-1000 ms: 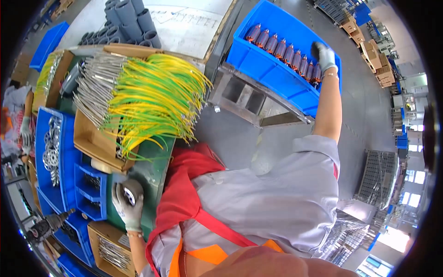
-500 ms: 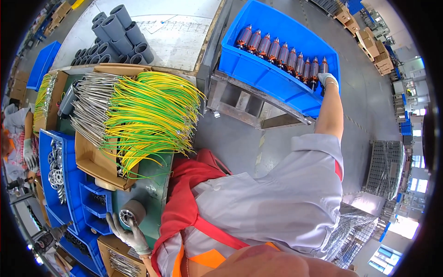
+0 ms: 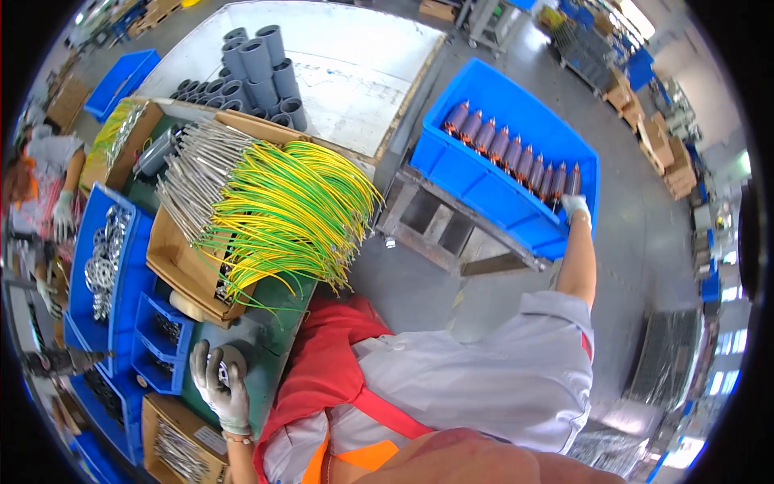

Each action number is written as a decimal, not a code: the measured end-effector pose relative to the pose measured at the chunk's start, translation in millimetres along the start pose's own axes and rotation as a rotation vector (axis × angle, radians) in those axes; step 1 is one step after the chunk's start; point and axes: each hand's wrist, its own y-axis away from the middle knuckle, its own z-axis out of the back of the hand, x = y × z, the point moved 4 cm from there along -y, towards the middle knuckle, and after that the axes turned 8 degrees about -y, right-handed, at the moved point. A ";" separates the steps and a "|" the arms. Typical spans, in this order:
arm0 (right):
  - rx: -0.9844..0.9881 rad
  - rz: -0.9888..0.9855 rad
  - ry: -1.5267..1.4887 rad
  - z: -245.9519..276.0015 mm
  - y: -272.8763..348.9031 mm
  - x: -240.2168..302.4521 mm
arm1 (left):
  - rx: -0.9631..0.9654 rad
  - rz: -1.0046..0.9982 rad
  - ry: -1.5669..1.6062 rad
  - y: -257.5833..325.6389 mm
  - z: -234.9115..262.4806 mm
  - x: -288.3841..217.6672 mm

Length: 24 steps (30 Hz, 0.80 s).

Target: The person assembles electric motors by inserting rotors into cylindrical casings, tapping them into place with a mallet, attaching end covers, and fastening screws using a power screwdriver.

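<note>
The endmost dark metal cylinder with copper-coloured windings (image 3: 574, 179) stands at the right end of a row of like wound cylinders (image 3: 513, 153), inside a deep blue plastic crate (image 3: 476, 185). At its lower part we find the white-gloved right hand (image 3: 575, 206); its fingers are largely hidden, and we cannot tell whether they are clamped on the cylinder or merely resting against it. We judge the close spacing to be the chief hazard: a sideways pull could knock the neighbouring cylinder and scuff its windings, and a grip taken low at full reach could let the piece tip. The crate rests on a grey metal stand (image 3: 401, 203), and a tug on the wall could shift it.

Further out, the white-gloved left hand (image 3: 219, 391) is at a short grey hollow cylinder (image 3: 237, 356) on the green surface (image 3: 262, 331). We see its fingers partly apart and curled before the cylinder's face, but cannot tell whether they grip it; a careless nudge could roll it. Beyond lies a fan of yellow-and-green wires (image 3: 290, 218) over an open brown cardboard box (image 3: 173, 250). Their loose ends reach near the red cloth apron (image 3: 347, 339), which could snag them as the body turns.
</note>
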 end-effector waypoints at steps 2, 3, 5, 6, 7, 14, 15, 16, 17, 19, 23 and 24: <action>0.008 0.003 0.045 -6.0 -5.2 11.3 | -0.002 -0.066 -0.061 -2.5 0.2 -10.5; 0.028 -0.032 0.043 -19.2 30.1 49.1 | -0.018 -0.064 -0.092 0.9 11.3 -22.8; 0.078 -0.015 -0.150 12.4 106.7 119.8 | -0.036 -0.030 -0.195 18.8 28.7 -33.6; 0.069 0.011 -0.118 14.8 88.4 98.5 | -0.049 -0.015 -0.174 13.8 27.4 -32.2; 0.061 0.046 -0.087 8.1 55.7 79.1 | -0.056 -0.070 -0.121 9.3 25.0 -33.0; 0.294 -0.137 -1.347 19.4 84.7 80.2 | -0.056 -0.140 0.039 -4.9 18.7 -46.7; 0.280 -0.080 -1.386 38.4 110.2 95.2 | -0.043 -0.172 0.081 -12.2 17.2 -52.6; 0.313 0.025 -1.420 57.5 139.6 113.9 | -0.025 -0.221 0.130 -21.4 16.1 -60.8; 0.379 0.192 -1.447 70.3 163.6 129.3 | -0.008 -0.270 0.180 -29.3 14.5 -69.4; 0.528 0.413 -1.396 88.5 210.8 164.6 | 0.022 -0.370 0.251 -40.0 5.4 -87.5; 0.912 0.624 -1.406 73.9 337.4 230.0 | 0.078 -0.419 0.462 -50.4 -25.2 -116.7; 1.015 0.812 -1.273 62.6 370.3 240.5 | 0.123 -0.340 0.502 -50.2 -32.9 -121.0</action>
